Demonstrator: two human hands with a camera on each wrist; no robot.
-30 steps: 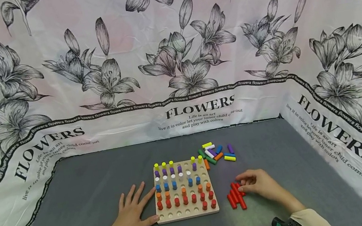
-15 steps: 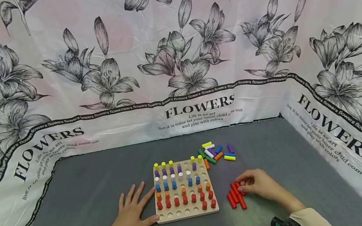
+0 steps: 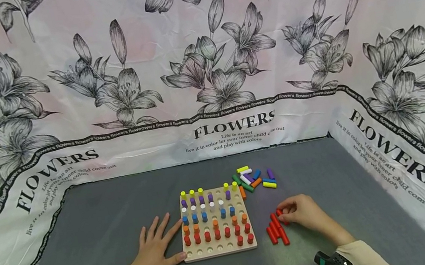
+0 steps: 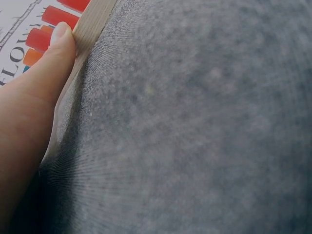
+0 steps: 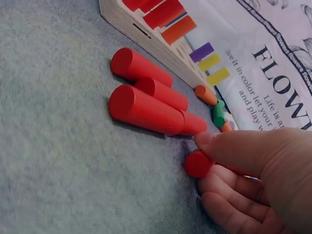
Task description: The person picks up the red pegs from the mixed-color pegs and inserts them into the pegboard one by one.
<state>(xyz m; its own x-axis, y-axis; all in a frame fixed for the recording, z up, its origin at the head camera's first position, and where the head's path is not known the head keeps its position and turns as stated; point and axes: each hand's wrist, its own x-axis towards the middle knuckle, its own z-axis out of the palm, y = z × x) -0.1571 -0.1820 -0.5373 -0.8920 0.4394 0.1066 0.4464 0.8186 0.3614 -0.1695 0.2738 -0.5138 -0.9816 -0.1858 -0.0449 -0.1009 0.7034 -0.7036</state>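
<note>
A wooden pegboard (image 3: 221, 253) holds rows of coloured pegs, yellow at the back through purple, white, blue and orange to red in front. My left hand (image 3: 157, 249) lies spread on the table, its thumb touching the board's front left corner. In the left wrist view the thumb (image 4: 53, 63) rests on the board's edge beside red pegs. My right hand (image 3: 301, 214) pinches a red peg (image 5: 197, 164) between thumb and fingers, just right of a small pile of red pegs (image 3: 276, 228). Part of the held peg is hidden by the fingers.
Loose pegs in mixed colours lie behind and right of the board, among them a yellow peg (image 3: 270, 185) and an orange peg (image 3: 242, 192). The grey table (image 3: 121, 196) is bounded by a flower-printed cloth (image 3: 148, 155) at the back and sides.
My right hand has shifted slightly up and away from the red pile, drawing a red peg apart from the others. My left hand and the board stay put.
</note>
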